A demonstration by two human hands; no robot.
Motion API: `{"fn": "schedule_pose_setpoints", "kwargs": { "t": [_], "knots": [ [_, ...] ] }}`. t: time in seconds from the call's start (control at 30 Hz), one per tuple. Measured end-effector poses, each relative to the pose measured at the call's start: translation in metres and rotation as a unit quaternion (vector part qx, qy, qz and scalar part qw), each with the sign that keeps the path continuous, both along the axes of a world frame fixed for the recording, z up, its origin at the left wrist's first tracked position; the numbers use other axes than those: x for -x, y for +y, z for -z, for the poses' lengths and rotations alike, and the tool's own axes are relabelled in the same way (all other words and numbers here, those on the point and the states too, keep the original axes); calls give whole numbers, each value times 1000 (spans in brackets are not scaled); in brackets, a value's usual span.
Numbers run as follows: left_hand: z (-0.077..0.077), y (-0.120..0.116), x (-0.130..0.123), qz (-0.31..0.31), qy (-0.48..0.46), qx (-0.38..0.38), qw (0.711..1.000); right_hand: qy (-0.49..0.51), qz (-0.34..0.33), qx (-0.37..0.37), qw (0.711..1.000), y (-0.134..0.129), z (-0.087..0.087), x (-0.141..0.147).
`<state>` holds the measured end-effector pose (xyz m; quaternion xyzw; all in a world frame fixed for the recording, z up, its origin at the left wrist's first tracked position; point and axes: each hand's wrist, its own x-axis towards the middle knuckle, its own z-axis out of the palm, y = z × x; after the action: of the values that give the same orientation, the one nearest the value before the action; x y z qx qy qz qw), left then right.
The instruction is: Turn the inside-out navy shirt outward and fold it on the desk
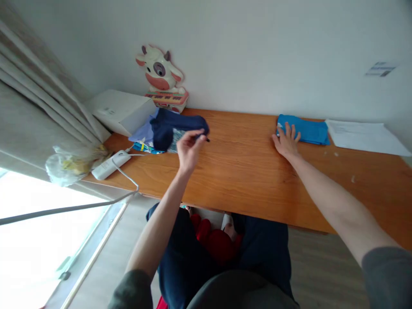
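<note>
My left hand (189,150) pinches the edge of a navy blue piece of clothing (167,124) with a patterned light patch. The garment is lifted over the left side of the desk, above a small pile with lilac cloth (141,132) and bright blue cloth (148,148). On the right, my right hand (287,142) has its fingers spread on the left end of a folded bright blue cloth (310,129). What kind of garment either cloth is, I cannot make out.
A cow-shaped toy piano (164,79) stands against the wall beside a white box (120,109). At the desk's left edge lie a power strip (111,165) with cords and a plastic bag (75,165). White papers (363,135) lie right of the blue cloth on the wooden desk (238,171).
</note>
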<state>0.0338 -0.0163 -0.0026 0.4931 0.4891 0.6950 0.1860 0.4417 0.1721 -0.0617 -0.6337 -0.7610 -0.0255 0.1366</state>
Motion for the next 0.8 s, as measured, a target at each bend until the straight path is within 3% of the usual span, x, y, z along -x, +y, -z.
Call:
{"fn": "schedule_pose_setpoints", "kwargs": {
  "t": [0.07,0.1,0.17,0.23,0.27,0.37,0.47,0.53,0.63,0.7,0.8],
  "knots": [
    [9,-40,-66,202,53,47,977,62,-35,39,997,-27,-3,5],
    [14,-61,-95,273,75,69,957,118,-64,67,989,-46,-4,6],
    [25,-101,-138,324,92,86,938,250,-145,136,948,-96,-3,4],
    [37,-132,-161,315,79,111,939,348,-227,190,889,-154,-2,-5],
    [43,-145,-166,290,71,125,946,365,-241,195,878,-184,-1,-10],
    [60,-174,-166,160,39,172,971,337,-216,139,906,-259,-2,-25],
    [70,-201,-168,68,-8,235,970,295,-188,67,934,-307,-9,-25],
    [75,-219,-179,79,-46,277,956,300,-203,62,930,-326,-18,-15],
    [85,-246,-204,146,-109,331,926,315,-243,100,912,-337,-29,9],
    [93,-261,-220,181,-133,363,904,298,-238,94,920,-330,-27,25],
    [100,-279,-232,201,-150,386,888,232,-187,29,954,-301,-7,40]
  ]
}}
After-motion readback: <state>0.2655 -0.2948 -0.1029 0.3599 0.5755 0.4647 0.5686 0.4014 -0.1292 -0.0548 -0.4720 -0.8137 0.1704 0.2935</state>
